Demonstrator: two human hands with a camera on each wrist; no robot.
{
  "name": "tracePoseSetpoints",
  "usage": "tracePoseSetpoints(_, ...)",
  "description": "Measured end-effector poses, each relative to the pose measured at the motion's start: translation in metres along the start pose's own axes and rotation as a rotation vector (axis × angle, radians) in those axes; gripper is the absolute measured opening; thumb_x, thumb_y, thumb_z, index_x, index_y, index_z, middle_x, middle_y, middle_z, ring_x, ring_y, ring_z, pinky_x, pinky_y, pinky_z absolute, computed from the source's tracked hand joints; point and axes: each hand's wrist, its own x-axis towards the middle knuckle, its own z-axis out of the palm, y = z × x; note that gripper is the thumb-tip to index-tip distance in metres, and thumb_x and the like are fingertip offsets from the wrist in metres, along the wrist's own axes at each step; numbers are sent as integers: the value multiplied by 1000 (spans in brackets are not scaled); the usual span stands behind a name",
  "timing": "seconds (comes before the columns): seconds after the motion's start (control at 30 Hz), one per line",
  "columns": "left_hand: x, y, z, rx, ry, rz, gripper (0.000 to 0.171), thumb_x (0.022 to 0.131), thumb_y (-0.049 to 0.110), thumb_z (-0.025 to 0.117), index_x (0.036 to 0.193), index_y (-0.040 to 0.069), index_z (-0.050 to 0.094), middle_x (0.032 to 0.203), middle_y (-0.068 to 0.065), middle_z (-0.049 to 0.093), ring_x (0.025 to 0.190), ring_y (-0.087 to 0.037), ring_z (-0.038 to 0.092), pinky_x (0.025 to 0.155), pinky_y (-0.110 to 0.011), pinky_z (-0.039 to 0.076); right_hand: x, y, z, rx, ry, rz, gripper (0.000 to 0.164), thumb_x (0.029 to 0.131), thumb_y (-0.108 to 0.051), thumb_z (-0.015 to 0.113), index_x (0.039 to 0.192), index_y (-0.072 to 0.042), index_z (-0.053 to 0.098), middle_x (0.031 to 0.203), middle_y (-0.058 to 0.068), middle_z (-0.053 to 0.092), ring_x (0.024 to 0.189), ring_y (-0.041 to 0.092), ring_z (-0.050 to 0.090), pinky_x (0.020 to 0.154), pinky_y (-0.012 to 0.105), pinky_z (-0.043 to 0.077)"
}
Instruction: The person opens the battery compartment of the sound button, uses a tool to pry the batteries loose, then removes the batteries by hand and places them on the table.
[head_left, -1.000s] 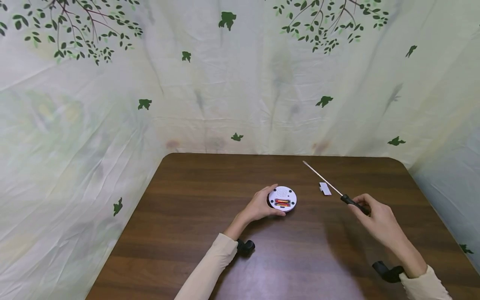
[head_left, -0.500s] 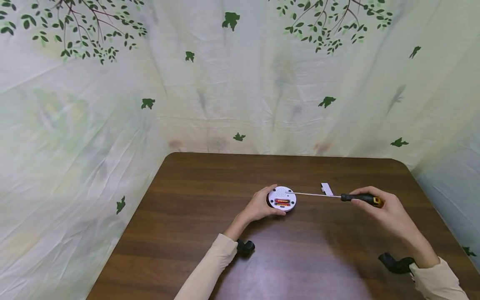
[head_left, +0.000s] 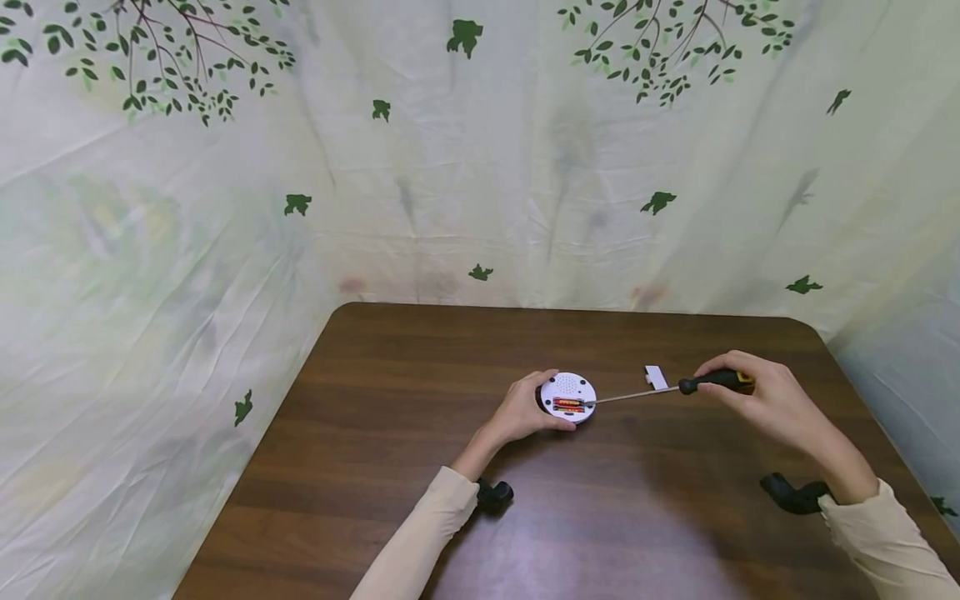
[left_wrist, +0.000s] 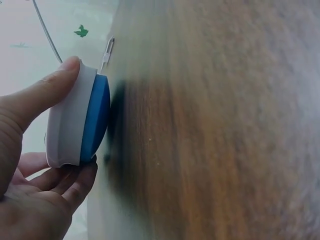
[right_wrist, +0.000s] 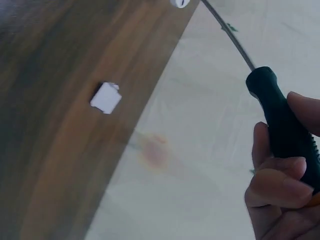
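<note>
My left hand (head_left: 523, 408) grips a round white device (head_left: 567, 388) by its rim, thumb on one side and fingers on the other. Two red batteries (head_left: 567, 405) show in its open compartment; in the left wrist view its other face is a blue dome (left_wrist: 96, 120) turned to the table. In my right hand (head_left: 772, 400) is a screwdriver (head_left: 718, 381), held by its black and yellow handle. The shaft points left, and its tip is at the right end of the batteries; whether it touches them I cannot tell. A small white battery cover (head_left: 656, 377) lies behind the shaft.
The brown wooden table (head_left: 360, 467) has its far edge just beyond the cover. A pale curtain (head_left: 510, 167) with leaf prints hangs behind it. Black wrist mounts (head_left: 793, 493) sit below both hands.
The right hand has swung the screwdriver from pointing away over the table to pointing left, its tip now down at the batteries. The left hand keeps its grip on the device.
</note>
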Motion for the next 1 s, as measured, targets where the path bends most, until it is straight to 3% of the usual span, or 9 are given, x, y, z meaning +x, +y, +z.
tracePoseSetpoints(0.23,2,-1,1,-3,-9,8,97,65,29,100,146,0,56,140,-16,65,131,-29,61,114,-43,46,14,-16,-7,-38,-47,-45,9,94,-17,77,102,-20,75,98,0,71,69,4,48,58,25,39)
tracePoseSetpoints(0.73,0,-1,-1,10,-5,21,95,63,30,100,144,1,59,135,-12,69,126,-28,63,112,-43,45,36,-43,-9,-151,-45,-172,10,87,-10,81,94,-16,75,92,-2,70,69,6,48,61,24,38)
tracePoseSetpoints(1.0,1,-1,-2,9,-4,30,95,63,29,101,144,1,59,134,-13,69,124,-28,64,110,-41,48,45,-52,-11,-151,-101,-165,8,90,-11,79,96,-15,75,96,1,71,72,8,51,61,25,40)
